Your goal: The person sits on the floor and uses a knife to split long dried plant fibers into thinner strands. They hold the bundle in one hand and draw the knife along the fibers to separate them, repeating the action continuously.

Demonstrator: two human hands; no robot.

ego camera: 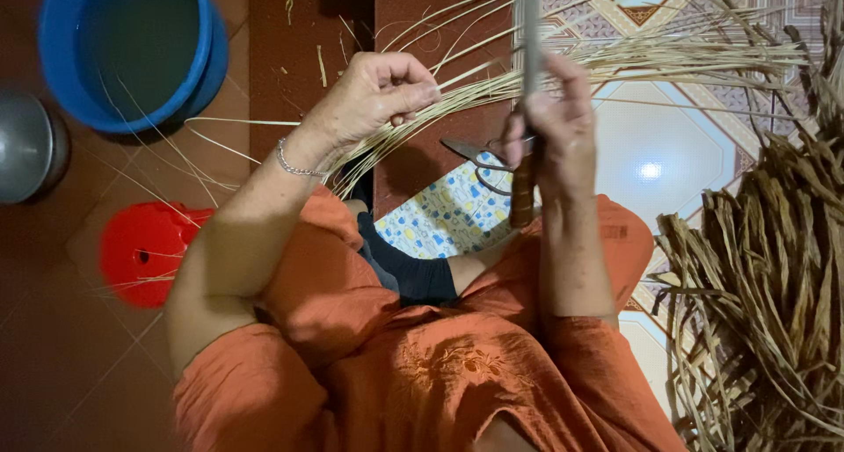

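My left hand (374, 96) pinches a bundle of thin pale straw strands (615, 61) that fans out to the right across the patterned floor. My right hand (554, 131) grips the brown handle of a long knife (530, 30) whose grey blade points up and crosses the strands. A thin bracelet circles my left wrist. A pair of scissors (470, 150) lies on the floor just below the hands. I sit with orange-clad knees drawn up under both arms.
A blue bucket (132, 52) stands at the upper left, a metal pot (26, 149) at the left edge, a red stool (145, 250) below them. A heap of dry brown leaves (765, 285) fills the right side. A spotted cloth (448, 215) lies under my legs.
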